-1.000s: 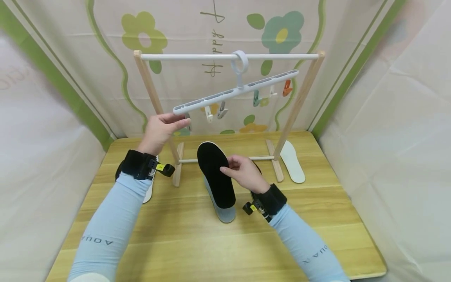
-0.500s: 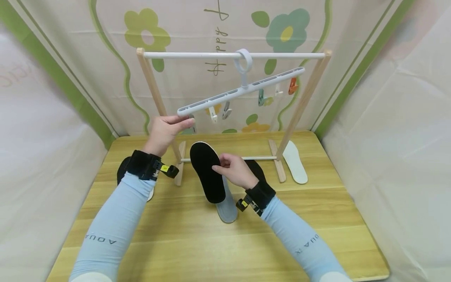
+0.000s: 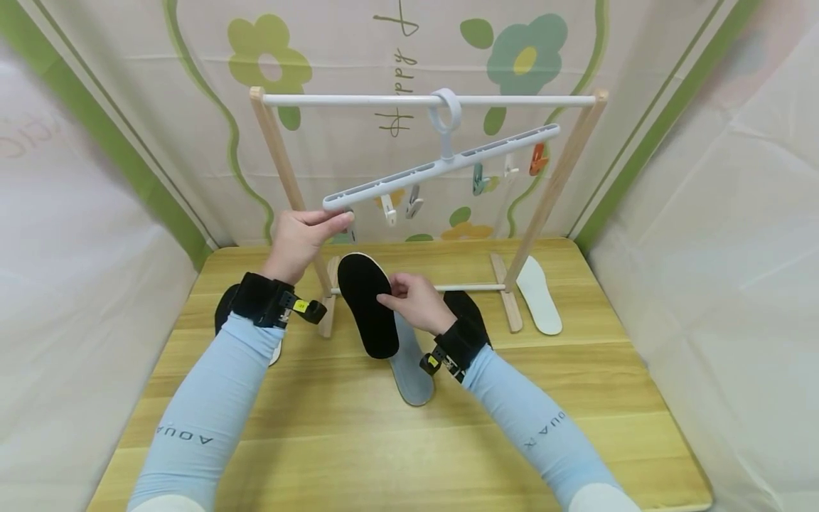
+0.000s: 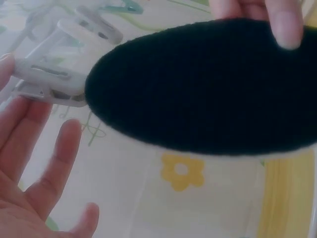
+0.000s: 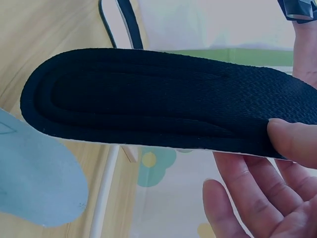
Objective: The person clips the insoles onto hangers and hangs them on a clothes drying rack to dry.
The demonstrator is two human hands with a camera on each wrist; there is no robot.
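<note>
1. While the left hand [image 3: 301, 238] is raised above the surface [image 3: 358, 441], its fingers and thumb pinch the low left end of the white clip hanger [image 3: 441, 162]; in the left wrist view the hanger end [image 4: 49, 79] sits at the fingertips, the other fingers relaxed.
2. Hanger hangs tilted by its ring from the white rail of the wooden rack [image 3: 274, 153], its right end higher, well away from the left hand. Small clips [image 3: 414, 201] dangle under it, to the right of that hand.
3. Just right of and below the left hand: the black insole [image 3: 366, 302], held clear of the surface, its rounded end pointing up toward the hanger end.
4. Right hand [image 3: 416, 302] clamps the black insole's right edge, thumb on the dark top face [image 5: 148, 99], fingers beneath.
5. Under the right hand a grey insole [image 3: 412, 370] lies flat on the surface; a dark insole [image 3: 466, 309] lies partly hidden behind the wrist.
6. Far right of the right hand, past the rack foot: a white insole [image 3: 539, 295] flat on the surface.
</note>
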